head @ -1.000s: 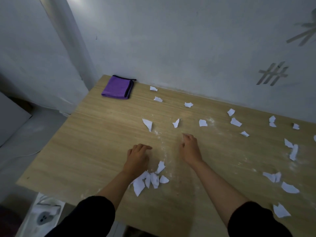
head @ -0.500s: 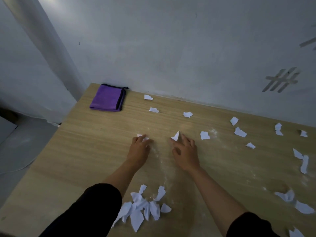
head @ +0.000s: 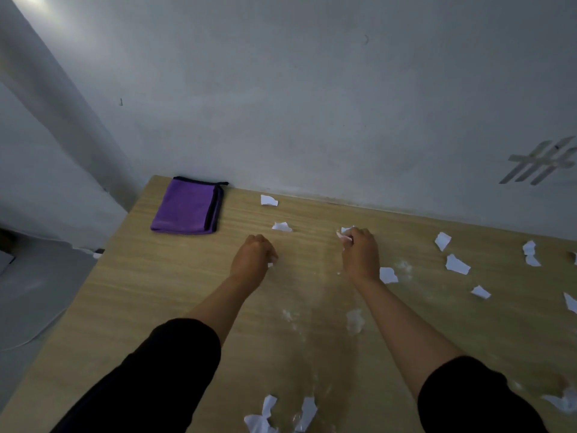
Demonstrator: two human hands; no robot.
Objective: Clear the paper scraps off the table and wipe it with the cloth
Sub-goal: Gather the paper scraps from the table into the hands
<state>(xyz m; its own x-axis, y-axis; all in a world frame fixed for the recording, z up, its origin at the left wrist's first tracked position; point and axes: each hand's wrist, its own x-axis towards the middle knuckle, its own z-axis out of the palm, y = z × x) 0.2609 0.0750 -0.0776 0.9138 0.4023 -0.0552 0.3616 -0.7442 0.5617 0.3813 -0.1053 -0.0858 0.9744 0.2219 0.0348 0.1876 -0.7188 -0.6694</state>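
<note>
Grips scraps (head: 346, 230) in right hand (head: 359, 254) and clenched left hand (head: 254, 256), others strewn over counter (head: 175, 276), featherlight, limp, best nipped at an edge, with soft cloth (head: 187, 210) far left.

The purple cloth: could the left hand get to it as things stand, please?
Probably yes: the left hand lies just right of the purple cloth, bare table between, though it grips a paper scrap.

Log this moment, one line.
left hand: grips paper scrap | right hand: pinches torn paper scrap | purple cloth: folded, far-left corner, untouched | table: scraps scattered
</note>
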